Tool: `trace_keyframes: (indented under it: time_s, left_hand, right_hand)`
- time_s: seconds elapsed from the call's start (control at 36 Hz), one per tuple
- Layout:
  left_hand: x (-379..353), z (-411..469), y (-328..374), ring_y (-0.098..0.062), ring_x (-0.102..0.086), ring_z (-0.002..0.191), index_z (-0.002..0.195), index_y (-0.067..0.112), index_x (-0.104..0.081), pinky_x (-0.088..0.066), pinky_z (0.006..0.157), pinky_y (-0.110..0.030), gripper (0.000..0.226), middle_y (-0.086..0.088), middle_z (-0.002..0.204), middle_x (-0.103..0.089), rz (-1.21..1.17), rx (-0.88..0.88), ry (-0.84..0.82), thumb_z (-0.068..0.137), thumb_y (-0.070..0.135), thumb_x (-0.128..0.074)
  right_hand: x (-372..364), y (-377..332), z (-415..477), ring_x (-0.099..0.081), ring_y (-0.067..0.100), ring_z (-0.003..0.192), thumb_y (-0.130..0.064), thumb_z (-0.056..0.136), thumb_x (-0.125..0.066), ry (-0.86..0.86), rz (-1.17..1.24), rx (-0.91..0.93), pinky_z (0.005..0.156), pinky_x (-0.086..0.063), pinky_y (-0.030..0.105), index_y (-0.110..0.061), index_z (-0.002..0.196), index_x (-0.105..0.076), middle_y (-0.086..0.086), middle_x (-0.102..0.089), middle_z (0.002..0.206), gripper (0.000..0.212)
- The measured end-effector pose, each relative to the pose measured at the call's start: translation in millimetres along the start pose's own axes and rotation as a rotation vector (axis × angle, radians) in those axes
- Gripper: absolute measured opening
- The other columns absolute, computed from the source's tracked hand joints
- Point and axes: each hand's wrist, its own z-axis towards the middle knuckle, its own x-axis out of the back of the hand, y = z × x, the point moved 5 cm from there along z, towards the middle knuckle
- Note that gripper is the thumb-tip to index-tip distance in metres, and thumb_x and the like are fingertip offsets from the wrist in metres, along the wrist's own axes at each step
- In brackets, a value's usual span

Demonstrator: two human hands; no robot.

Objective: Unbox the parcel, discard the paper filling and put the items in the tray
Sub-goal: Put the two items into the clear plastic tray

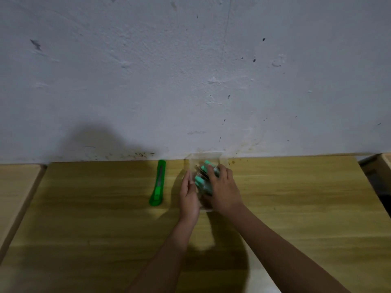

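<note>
A clear plastic tray (206, 157) stands on the wooden table (296, 197) near the wall. Inside it lie several small items with teal caps (200, 180). My right hand (224, 189) lies over these items inside the tray, fingers spread on them. My left hand (189, 192) presses flat against the tray's left wall. The view is blurred, so the grip on the items is unclear. No parcel box or paper filling is in view.
A green utility knife (158, 183) lies on the table to the left of the tray, pointing at the wall. A white, stained wall (190, 81) rises behind the table. Other wooden surfaces adjoin at far left (17, 187) and far right.
</note>
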Motion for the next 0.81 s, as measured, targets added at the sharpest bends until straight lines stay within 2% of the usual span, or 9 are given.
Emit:
trace_keyframes:
  time_s: [0.06,0.17,0.28,0.39,0.47,0.53,0.61,0.81]
  left_hand:
    - [-0.6,-0.2,0.3,0.000,-0.050,0.101,0.141,0.011,-0.034,-0.046,0.063,-0.003,0.045,0.002,0.136,-0.042,-0.039,0.023,-0.011,0.097,-0.002,-0.033]
    - [1.7,0.9,-1.5,-0.010,-0.045,0.114,0.140,0.014,-0.035,-0.049,0.066,-0.005,0.046,-0.006,0.146,-0.038,-0.090,0.061,-0.009,0.097,-0.001,-0.033]
    - [3.7,1.9,-2.5,-0.008,-0.043,0.114,0.140,0.014,-0.035,-0.048,0.065,-0.005,0.046,-0.005,0.147,-0.036,-0.118,0.073,-0.012,0.097,-0.002,-0.031]
    - [4.2,2.1,-4.0,-0.006,-0.043,0.115,0.140,0.017,-0.036,-0.045,0.072,-0.009,0.046,-0.001,0.147,-0.037,-0.116,0.076,-0.013,0.098,0.001,-0.033]
    - [4.0,0.7,-4.0,-0.002,-0.048,0.108,0.139,0.019,-0.038,-0.046,0.065,-0.005,0.044,0.005,0.140,-0.041,-0.105,0.083,-0.013,0.098,0.004,-0.033]
    - [4.8,0.1,-5.2,-0.007,-0.045,0.116,0.139,0.021,-0.039,-0.046,0.074,-0.010,0.043,0.003,0.143,-0.040,-0.091,0.080,-0.012,0.099,0.005,-0.033]
    - [6.4,-1.4,-5.9,-0.014,-0.040,0.129,0.138,0.024,-0.039,-0.041,0.096,-0.025,0.043,0.000,0.147,-0.037,-0.078,0.076,-0.025,0.099,0.006,-0.033]
    - [7.3,0.3,-3.9,-0.017,-0.037,0.134,0.141,0.017,-0.034,-0.038,0.100,-0.025,0.044,-0.003,0.149,-0.035,-0.065,0.090,-0.066,0.099,0.004,-0.031]
  right_hand:
    - [-6.0,-2.0,-0.5,-0.016,0.036,0.137,-0.041,0.086,-0.056,-0.046,0.034,-0.023,0.114,-0.022,0.039,-0.013,0.147,-0.002,0.020,-0.012,0.151,0.087]
    - [-10.2,-1.5,-2.5,0.008,0.037,0.143,-0.029,0.090,-0.054,-0.118,0.241,-0.067,0.117,-0.006,0.041,-0.009,0.147,0.005,0.020,0.007,0.155,0.085]
    - [-10.7,1.7,-4.0,0.017,0.034,0.142,-0.022,0.091,-0.052,-0.164,0.341,-0.053,0.117,-0.004,0.040,-0.005,0.146,0.011,0.019,0.016,0.154,0.085]
    - [-17.2,0.5,-6.9,0.022,0.029,0.141,-0.026,0.095,-0.046,-0.098,0.369,-0.060,0.117,-0.004,0.038,-0.005,0.146,0.012,0.016,0.020,0.154,0.079]
    - [-19.8,-1.4,-5.5,0.019,0.026,0.143,-0.030,0.098,-0.036,-0.002,0.398,-0.091,0.117,0.000,0.034,-0.005,0.146,0.009,0.015,0.014,0.156,0.070]
    - [-19.2,-2.2,-1.9,0.012,0.025,0.145,-0.030,0.099,-0.033,0.062,0.450,-0.135,0.118,-0.001,0.033,-0.006,0.147,0.002,0.013,0.005,0.157,0.065]
    - [-20.4,-2.0,4.2,0.003,0.022,0.146,-0.032,0.099,-0.033,0.120,0.488,-0.199,0.120,-0.007,0.036,-0.008,0.148,-0.006,0.011,-0.005,0.158,0.061]
    - [-23.3,-1.8,5.9,-0.001,0.023,0.146,-0.036,0.098,-0.033,0.147,0.470,-0.233,0.120,-0.010,0.037,-0.009,0.148,-0.009,0.011,-0.009,0.157,0.062]
